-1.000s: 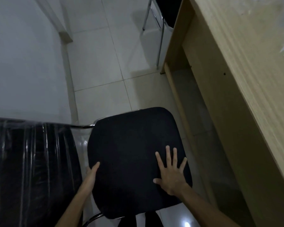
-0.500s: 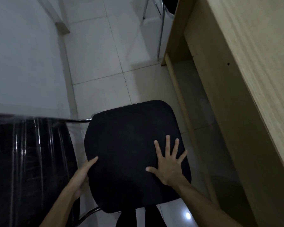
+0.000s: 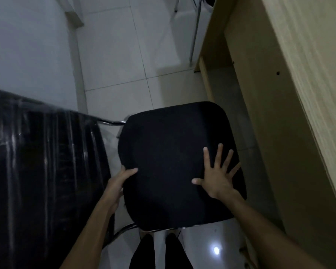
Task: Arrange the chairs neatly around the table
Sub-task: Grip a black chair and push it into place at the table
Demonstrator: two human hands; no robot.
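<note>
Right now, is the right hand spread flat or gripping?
Spread flat: the right hand lies palm down on the seat, fingers splayed apart.

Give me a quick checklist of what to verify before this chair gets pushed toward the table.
1. Left hand has hold of the seat: ok, thumb on top, fingers wrapped around the left edge.
2. Right hand steadies the seat: ok, flat and spread on top, not gripping.
3. Gap under the table is free: ok for the floor that shows; deeper in, cannot tell.
4. Seat faces the table squarely: not ok, it sits skewed to the table's edge.
5. Wrapped backrest clear of the wall: cannot tell.
6. Feet clear of the chair frame: ok.
</note>
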